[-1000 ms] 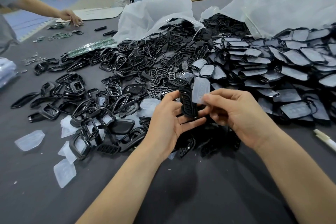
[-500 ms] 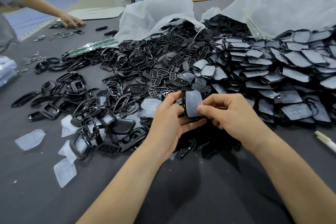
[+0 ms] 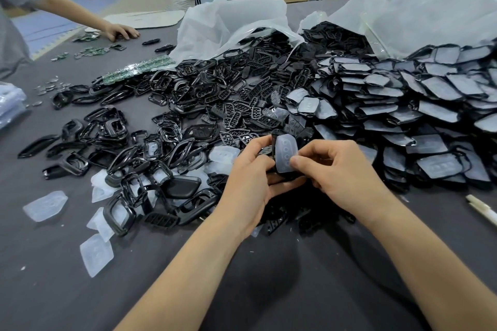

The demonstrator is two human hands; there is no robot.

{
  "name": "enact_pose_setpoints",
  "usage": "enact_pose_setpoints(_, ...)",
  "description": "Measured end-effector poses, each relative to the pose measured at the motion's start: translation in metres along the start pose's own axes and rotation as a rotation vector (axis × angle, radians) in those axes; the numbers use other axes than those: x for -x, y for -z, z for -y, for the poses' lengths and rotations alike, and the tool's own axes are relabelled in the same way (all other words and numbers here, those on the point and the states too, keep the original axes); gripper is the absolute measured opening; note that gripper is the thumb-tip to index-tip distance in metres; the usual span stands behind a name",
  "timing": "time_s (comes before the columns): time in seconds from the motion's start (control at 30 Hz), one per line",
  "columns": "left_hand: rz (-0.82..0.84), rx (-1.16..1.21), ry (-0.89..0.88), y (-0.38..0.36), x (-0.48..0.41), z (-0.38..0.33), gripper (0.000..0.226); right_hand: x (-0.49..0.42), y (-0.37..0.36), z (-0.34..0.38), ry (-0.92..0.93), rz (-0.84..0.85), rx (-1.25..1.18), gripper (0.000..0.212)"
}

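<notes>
While both hands work above the near edge of a heap of black parts [image 3: 242, 94], the left hand [image 3: 251, 177] curls its fingers [image 3: 282, 185] round a black button frame [image 3: 273, 148], held upright just over the table [image 3: 295, 290]. The right hand [image 3: 341, 172] pinches a translucent silicone pad [image 3: 285, 153] between thumb and forefinger and holds it flat against the frame's face. To the left, loose pads [image 3: 44, 205] of the same kind lie on the table; to the right lie stacked pad-and-frame pieces [image 3: 430, 115], before a clear plastic bag [image 3: 430, 8]. A white pen [image 3: 481, 208] lies at the right edge. At far left, another person's hand [image 3: 121, 32] rests on the table.
</notes>
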State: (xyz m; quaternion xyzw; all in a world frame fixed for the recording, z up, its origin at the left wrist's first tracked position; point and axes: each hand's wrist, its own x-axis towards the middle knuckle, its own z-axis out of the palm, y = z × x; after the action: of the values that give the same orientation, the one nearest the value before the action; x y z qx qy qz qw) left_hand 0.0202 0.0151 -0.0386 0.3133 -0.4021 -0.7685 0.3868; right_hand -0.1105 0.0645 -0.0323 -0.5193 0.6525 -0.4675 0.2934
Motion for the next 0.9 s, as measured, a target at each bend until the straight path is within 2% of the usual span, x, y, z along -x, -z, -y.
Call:
enact_pose_setpoints(0.23,-0.002,-0.005,0.000,0.000,0.000,0.000,0.038,0.001,-0.002,0.002,0.013,-0.028,0.029,0.014)
enact_pose_setpoints(0.43,0.011,0.008,-0.009,0.001,0.000,0.001,0.038,0.004,-0.005,0.006,0.124,-0.167,0.199,0.020)
enact_pose_setpoints(0.7,0.020,-0.033,-0.019,0.001,-0.001,0.001,0.039,0.005,-0.009,0.005,0.174,-0.176,0.246,0.022)
enact_pose_setpoints(0.9,0.020,-0.035,-0.017,0.002,-0.001,0.001,0.040,0.005,-0.011,0.004,0.167,-0.167,0.172,0.020)
